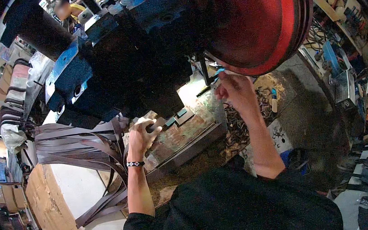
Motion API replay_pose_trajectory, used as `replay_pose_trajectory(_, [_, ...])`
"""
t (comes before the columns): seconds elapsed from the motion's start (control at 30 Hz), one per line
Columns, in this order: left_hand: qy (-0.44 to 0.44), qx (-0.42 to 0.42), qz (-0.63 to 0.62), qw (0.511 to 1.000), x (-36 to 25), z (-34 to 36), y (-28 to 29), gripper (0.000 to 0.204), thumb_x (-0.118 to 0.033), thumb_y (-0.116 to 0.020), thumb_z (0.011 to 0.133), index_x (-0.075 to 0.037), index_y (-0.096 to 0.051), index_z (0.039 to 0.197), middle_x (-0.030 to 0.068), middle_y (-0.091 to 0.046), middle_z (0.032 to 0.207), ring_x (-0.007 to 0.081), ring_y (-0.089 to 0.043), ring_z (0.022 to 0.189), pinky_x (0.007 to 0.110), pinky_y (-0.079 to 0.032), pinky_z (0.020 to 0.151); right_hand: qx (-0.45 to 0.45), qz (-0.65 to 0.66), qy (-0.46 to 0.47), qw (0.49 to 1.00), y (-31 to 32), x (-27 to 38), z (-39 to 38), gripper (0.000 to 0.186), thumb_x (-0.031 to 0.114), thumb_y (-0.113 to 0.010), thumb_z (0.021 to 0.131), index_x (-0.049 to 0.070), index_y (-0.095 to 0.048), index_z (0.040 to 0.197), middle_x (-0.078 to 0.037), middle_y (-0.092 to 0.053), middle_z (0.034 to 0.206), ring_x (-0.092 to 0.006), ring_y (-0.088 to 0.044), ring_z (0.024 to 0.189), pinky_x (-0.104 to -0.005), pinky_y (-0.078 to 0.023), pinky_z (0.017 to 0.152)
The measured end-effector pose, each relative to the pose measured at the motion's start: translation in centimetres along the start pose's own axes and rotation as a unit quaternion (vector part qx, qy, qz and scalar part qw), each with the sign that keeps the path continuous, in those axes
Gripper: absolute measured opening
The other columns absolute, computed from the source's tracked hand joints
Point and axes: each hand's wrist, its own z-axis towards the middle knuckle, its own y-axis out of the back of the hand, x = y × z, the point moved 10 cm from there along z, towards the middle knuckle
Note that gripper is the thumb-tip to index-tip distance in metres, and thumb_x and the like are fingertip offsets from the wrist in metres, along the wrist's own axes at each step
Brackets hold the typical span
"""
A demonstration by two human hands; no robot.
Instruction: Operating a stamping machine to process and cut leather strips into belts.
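Observation:
My left hand (139,138), with a dark patterned bracelet at its wrist, rests at the left part of the worn metal machine bed (175,138). Its thumb and fingers curl about a small flat grey piece (160,123). Small teal-grey blocks (182,113) lie on the bed just right of the fingertips. My right hand (236,92) is raised at the machine's right side, fingers closed at the end of a bent black lever (206,74) with a blue tip. The fingers partly hide that end. The dark blue press (132,62) stands over both hands.
A large red flywheel (269,23) juts out above my right arm. Long grey straps (76,143) hang in a bundle left of the bed. Dark scraps (237,127) are heaped below the right hand. A wooden board (51,207) edges the left side. Another person (70,12) is beyond the machine.

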Motion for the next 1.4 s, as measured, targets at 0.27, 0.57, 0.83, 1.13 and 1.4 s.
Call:
replay_pose_trajectory(0.27, [0.013,0.005,0.000,1.000,0.5,0.0,0.1,0.035,-0.030,-0.081,0.079,-0.004,-0.076,0.102,0.0195,-0.072,0.103,0.0359,-0.068,0.098,0.042,-0.054,0.085,0.053,0.025,-0.037,0.998,-1.6,-2.4,0.2,0.068,0.061,-0.055,0.099,0.002,-0.060,0.065,-0.007,-0.066,0.064,-0.0120,-0.064,0.058,-0.0282,-0.048,0.053])
replay_pose_trajectory(0.57, [-0.001,0.012,-0.003,1.000,0.5,0.5,-0.4,0.035,-0.029,-0.083,0.077,-0.004,-0.076,0.102,0.0197,-0.073,0.103,0.0355,-0.071,0.095,0.040,-0.055,0.083,0.053,-0.021,-0.062,0.996,0.5,-4.6,-2.8,0.068,0.061,-0.054,0.099,0.000,-0.065,0.071,-0.007,-0.066,0.067,-0.0128,-0.064,0.060,-0.0260,-0.047,0.055])
replay_pose_trajectory(0.83, [0.035,0.019,-0.034,0.999,-0.2,-1.1,4.2,0.039,-0.023,-0.085,0.076,-0.001,-0.073,0.106,0.0166,-0.073,0.097,0.0262,-0.071,0.090,0.037,-0.054,0.080,0.147,-0.074,-0.043,0.985,-3.6,-4.7,-5.1,0.049,0.041,-0.054,0.105,-0.001,-0.072,0.088,-0.006,-0.069,0.073,-0.0122,-0.066,0.066,-0.0298,-0.051,0.060])
replay_pose_trajectory(1.13, [0.074,0.114,-0.151,0.979,-5.9,-5.8,7.3,0.037,-0.018,-0.085,0.078,0.000,-0.073,0.108,0.0141,-0.072,0.102,0.0224,-0.069,0.090,0.034,-0.054,0.083,0.305,-0.023,-0.136,0.942,-12.1,-5.7,-9.3,0.027,0.031,-0.060,0.104,0.004,-0.064,0.107,-0.002,-0.067,0.074,-0.0081,-0.064,0.065,-0.0249,-0.051,0.054])
replay_pose_trajectory(1.4, [0.085,0.066,-0.076,0.991,-11.5,-5.9,4.6,0.045,-0.044,-0.075,0.087,-0.001,-0.073,0.096,0.0212,-0.072,0.089,0.0373,-0.071,0.084,0.043,-0.055,0.074,0.307,-0.075,-0.063,0.946,-11.5,-0.1,-10.6,0.028,0.028,-0.065,0.101,0.002,-0.062,0.090,-0.003,-0.065,0.069,-0.0109,-0.064,0.061,-0.0299,-0.051,0.055])
